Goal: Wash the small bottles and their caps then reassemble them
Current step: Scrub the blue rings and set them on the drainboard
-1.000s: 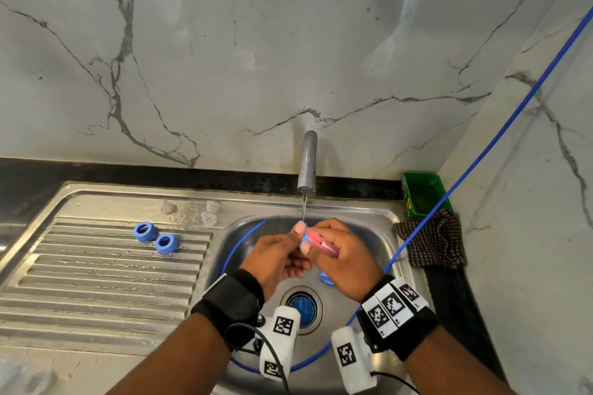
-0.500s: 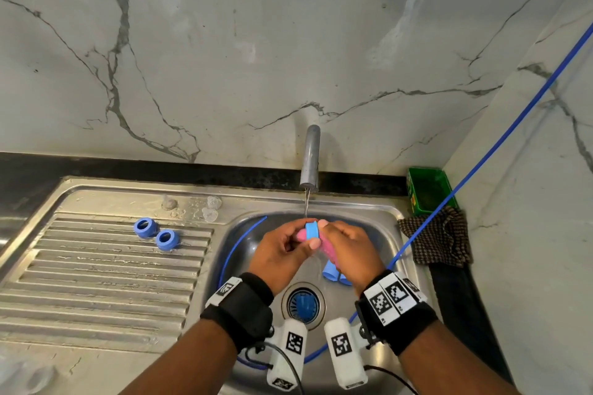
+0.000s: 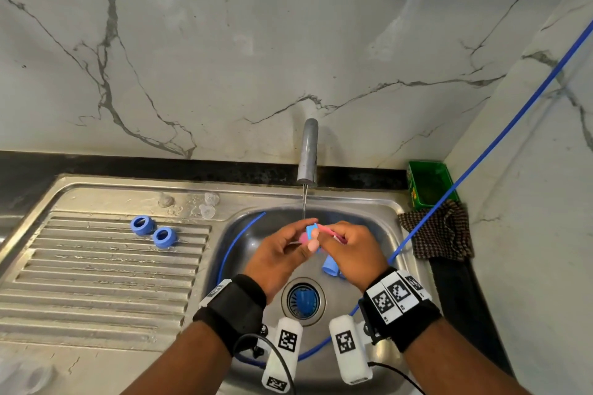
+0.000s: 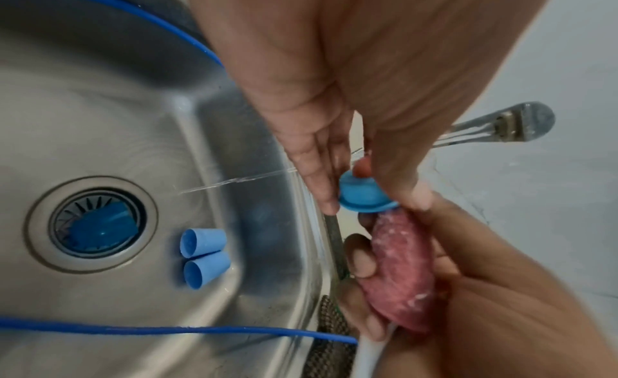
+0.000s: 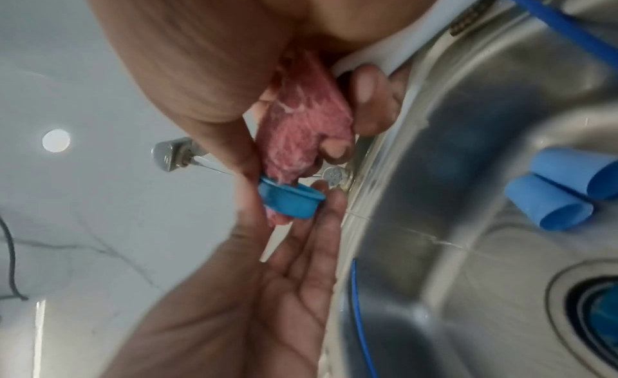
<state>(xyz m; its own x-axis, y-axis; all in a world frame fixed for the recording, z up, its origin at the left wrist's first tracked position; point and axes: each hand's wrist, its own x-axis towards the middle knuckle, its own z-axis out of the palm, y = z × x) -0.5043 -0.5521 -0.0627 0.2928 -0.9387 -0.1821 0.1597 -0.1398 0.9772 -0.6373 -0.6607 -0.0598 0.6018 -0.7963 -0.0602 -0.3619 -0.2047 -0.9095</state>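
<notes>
Under the tap's thin stream, my left hand (image 3: 300, 245) pinches a blue ring cap (image 3: 310, 231) between thumb and fingertips. My right hand (image 3: 345, 244) grips a pink sponge brush (image 3: 330, 230) with a white handle. In the left wrist view the brush (image 4: 401, 264) enters the cap (image 4: 363, 196). In the right wrist view its tip pokes out past the cap (image 5: 287, 198). Two small blue bottles (image 4: 204, 257) lie side by side on the sink floor, open ends showing, right of the drain. Two more blue ring caps (image 3: 154, 231) sit on the drainboard.
The tap (image 3: 307, 151) runs into the steel sink (image 3: 369, 204); a blue stopper sits in the drain (image 3: 303, 300). A blue hose (image 3: 481, 151) loops through the basin. Clear small caps (image 3: 208, 202) lie behind the drainboard. A green box (image 3: 428, 183) and checked cloth (image 3: 439, 234) sit right.
The blue cap has come into view between my hands, and the pink brush head now pokes through it. Both hands stay under the running tap.
</notes>
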